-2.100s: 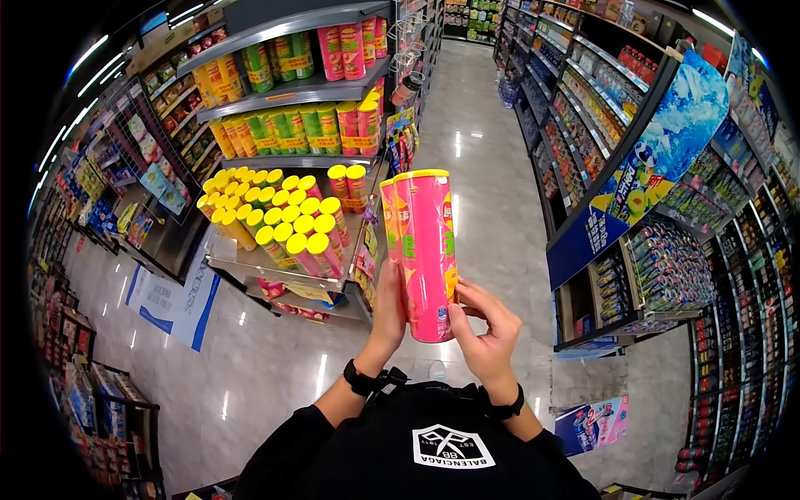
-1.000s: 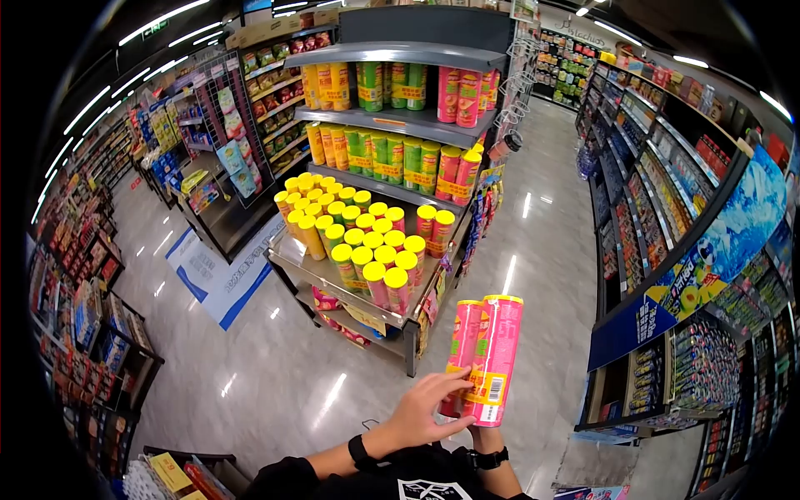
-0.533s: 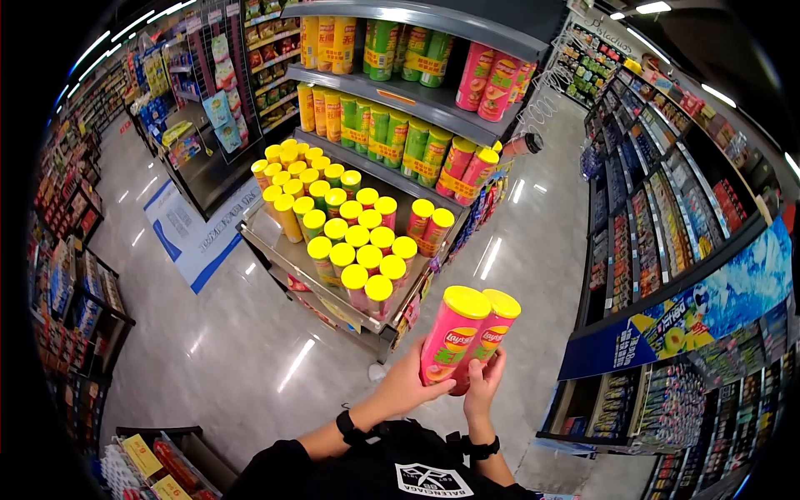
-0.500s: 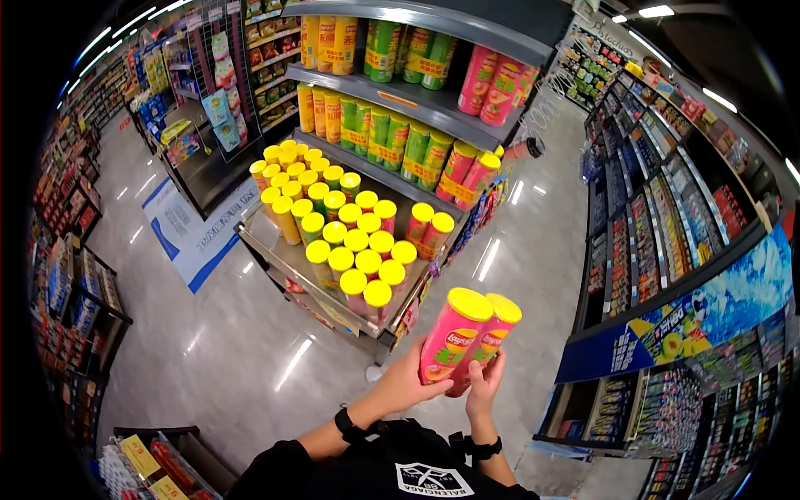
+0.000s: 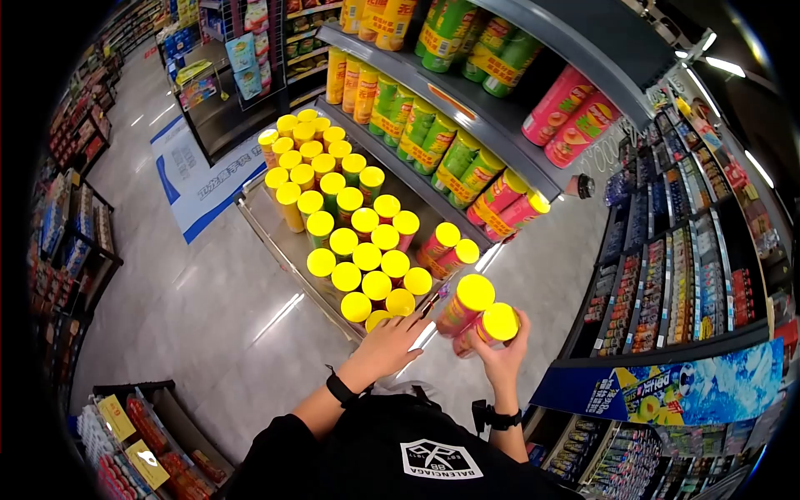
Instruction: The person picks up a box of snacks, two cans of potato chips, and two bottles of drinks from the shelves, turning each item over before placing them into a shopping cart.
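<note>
Two pink chip canisters with yellow lids (image 5: pixel 462 305) are side by side in my right hand (image 5: pixel 503 357), which grips them near the display's front right corner. My left hand (image 5: pixel 390 346) is off them, fingers stretched out over the display table's near edge. Its fingertips are at the yellow lids of the nearest chip canisters (image 5: pixel 376 286); whether they touch cannot be made out. Rows of upright canisters stand on the display table (image 5: pixel 287 271), pink ones nearest me, then green and orange ones. A separate pink pair (image 5: pixel 446 247) stands at the table's right side.
Behind the table rises a grey shelf (image 5: pixel 467 108) with orange, green and pink canisters, some banded in pairs. A stocked rack (image 5: pixel 667 275) runs along the right. A low bin of packages (image 5: pixel 150 442) stands at the lower left. A blue-white floor mat (image 5: pixel 200 179) lies beyond the table.
My left hand has let go of the two pink canisters and moved left to the display's edge. My right hand keeps them, now closer to the table. The view has shifted nearer the shelf.
</note>
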Demonstrator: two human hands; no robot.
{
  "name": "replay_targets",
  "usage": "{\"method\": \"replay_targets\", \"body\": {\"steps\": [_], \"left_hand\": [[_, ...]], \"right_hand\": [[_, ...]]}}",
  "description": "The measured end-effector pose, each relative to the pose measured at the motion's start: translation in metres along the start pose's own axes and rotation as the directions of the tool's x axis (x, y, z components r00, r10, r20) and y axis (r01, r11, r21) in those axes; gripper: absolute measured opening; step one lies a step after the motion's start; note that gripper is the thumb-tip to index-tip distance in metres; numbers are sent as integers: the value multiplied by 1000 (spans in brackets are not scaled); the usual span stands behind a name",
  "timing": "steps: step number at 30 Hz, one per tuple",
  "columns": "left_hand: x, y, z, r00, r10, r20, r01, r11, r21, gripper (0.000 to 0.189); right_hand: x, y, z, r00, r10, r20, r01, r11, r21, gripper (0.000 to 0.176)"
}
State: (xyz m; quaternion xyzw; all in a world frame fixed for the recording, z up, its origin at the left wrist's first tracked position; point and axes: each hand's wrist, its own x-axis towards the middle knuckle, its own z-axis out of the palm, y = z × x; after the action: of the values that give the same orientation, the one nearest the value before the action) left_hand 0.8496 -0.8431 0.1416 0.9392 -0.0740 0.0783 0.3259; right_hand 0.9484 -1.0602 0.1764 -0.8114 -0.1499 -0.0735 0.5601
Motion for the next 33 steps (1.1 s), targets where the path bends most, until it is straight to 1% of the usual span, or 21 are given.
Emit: {"method": "replay_targets", "body": {"steps": [1, 3, 4, 7, 8, 9, 11, 12, 14, 15, 16, 18, 20, 21, 23, 25, 28, 29, 31, 32, 33], "left_hand": [[-1, -3, 1, 1000, -19, 0, 19, 1000, 3, 56], [-2, -8, 1, 997, -54, 47, 55, 998, -26, 50], [-2, -9, 0, 997, -73, 11, 74, 996, -57, 46], [-3, -9, 2, 980, -199, 10, 199, 980, -21, 43], [-3, -6, -2, 975, -221, -34, 220, 975, -24, 40], [-4, -7, 2, 967, -250, -42, 249, 968, -13, 40], [-9, -9, 16, 914, -398, -83, 402, 915, 37, 39], [-8, -4, 17, 901, -424, -92, 429, 902, 46, 39], [-6, 8, 17, 857, -469, -213, 495, 865, 87, 38], [-4, 14, 19, 843, -492, -218, 521, 847, 103, 38], [-1, 21, 24, 800, -542, -258, 578, 811, 87, 38], [3, 33, 35, 724, -623, -296, 666, 743, 62, 39], [10, 47, 46, 688, -658, -307, 703, 710, 54, 40], [14, 53, 52, 663, -677, -318, 721, 693, 28, 42], [18, 63, 66, 621, -726, -297, 763, 646, 18, 44], [24, 74, 77, 591, -735, -333, 771, 636, -35, 48], [35, 88, 83, 572, -738, -357, 779, 626, -45, 50], [36, 92, 85, 568, -742, -356, 784, 619, -39, 50], [40, 97, 91, 528, -759, -381, 806, 589, -55, 50], [41, 99, 93, 527, -760, -380, 808, 587, -53, 50], [42, 100, 94, 522, -755, -397, 806, 589, -58, 50]], "right_hand": [[10, 5, 5, 1000, -18, 0, 18, 998, -62, 78], [31, 16, 16, 999, -34, 18, 35, 995, -96, 76], [41, 23, 21, 998, -52, 21, 55, 989, -136, 74], [70, 40, 40, 994, -83, 74, 92, 987, -131, 74], [79, 51, 46, 986, -123, 111, 138, 981, -139, 74], [86, 58, 54, 983, -123, 136, 140, 983, -117, 74], [99, 69, 65, 964, -189, 187, 216, 967, -137, 75], [103, 77, 71, 963, -172, 208, 202, 971, -131, 75], [112, 94, 83, 955, -181, 236, 206, 975, -87, 75], [114, 101, 88, 953, -184, 241, 206, 976, -69, 75], [115, 99, 90, 955, -141, 261, 158, 986, -44, 75], [119, 112, 99, 939, -126, 319, 136, 991, -8, 74], [124, 117, 102, 897, -98, 431, 84, 995, 51, 74], [126, 122, 106, 892, -89, 443, 69, 996, 60, 74], [128, 136, 113, 866, -155, 476, 132, 988, 82, 72], [129, 150, 114, 844, -118, 524, 70, 991, 111, 69], [134, 161, 111, 769, -200, 607, 153, 980, 128, 65], [136, 164, 107, 767, -197, 610, 146, 980, 134, 65], [142, 170, 96, 721, -356, 595, 327, 931, 160, 58], [146, 174, 90, 721, -354, 595, 324, 932, 162, 58], [151, 177, 82, 704, -271, 656, 227, 962, 153, 53]]}}
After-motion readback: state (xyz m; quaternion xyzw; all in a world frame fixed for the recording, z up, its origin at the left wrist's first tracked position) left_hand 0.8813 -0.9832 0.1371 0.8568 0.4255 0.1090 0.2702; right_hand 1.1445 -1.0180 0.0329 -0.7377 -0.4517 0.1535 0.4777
